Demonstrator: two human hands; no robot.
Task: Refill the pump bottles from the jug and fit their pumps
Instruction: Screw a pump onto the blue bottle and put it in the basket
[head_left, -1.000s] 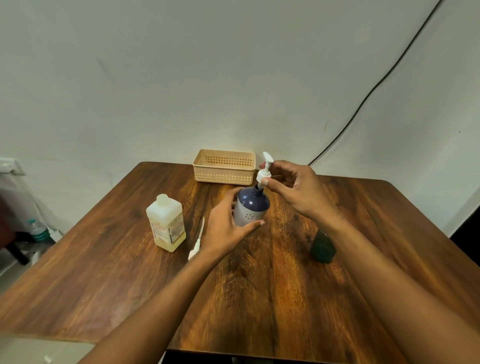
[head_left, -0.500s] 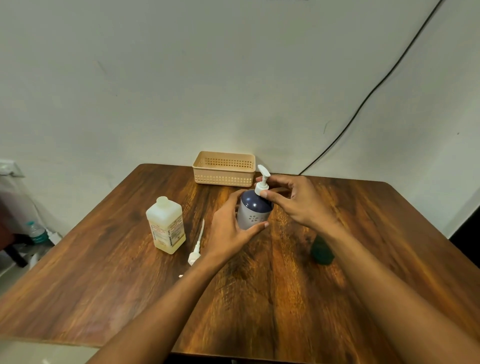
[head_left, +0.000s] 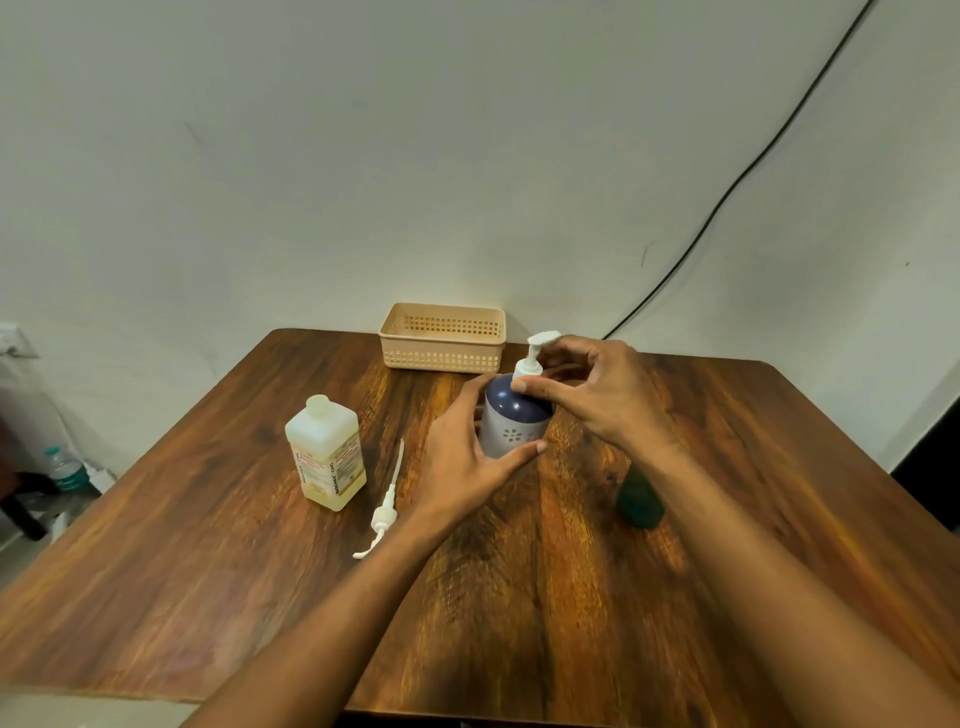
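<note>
A navy and grey pump bottle (head_left: 511, 423) stands upright mid-table. My left hand (head_left: 467, 462) wraps around its body from the left. My right hand (head_left: 597, 392) pinches the collar of the white pump (head_left: 530, 364), which sits in the bottle's neck. A capped translucent jug (head_left: 324, 452) holding a little yellowish liquid stands to the left. A second white pump (head_left: 384, 512) lies loose on the table between jug and left wrist. A dark green bottle (head_left: 640, 499) stands to the right, partly hidden behind my right forearm.
A beige slotted basket (head_left: 442, 338) sits at the far edge of the wooden table (head_left: 208, 545) against the wall. A black cable (head_left: 727, 192) runs down the wall at the right. A water bottle (head_left: 65, 467) stands on the floor at the left.
The pump has come down from a raised position into the bottle's neck. My right hand now grips its collar, and the pump head has turned.
</note>
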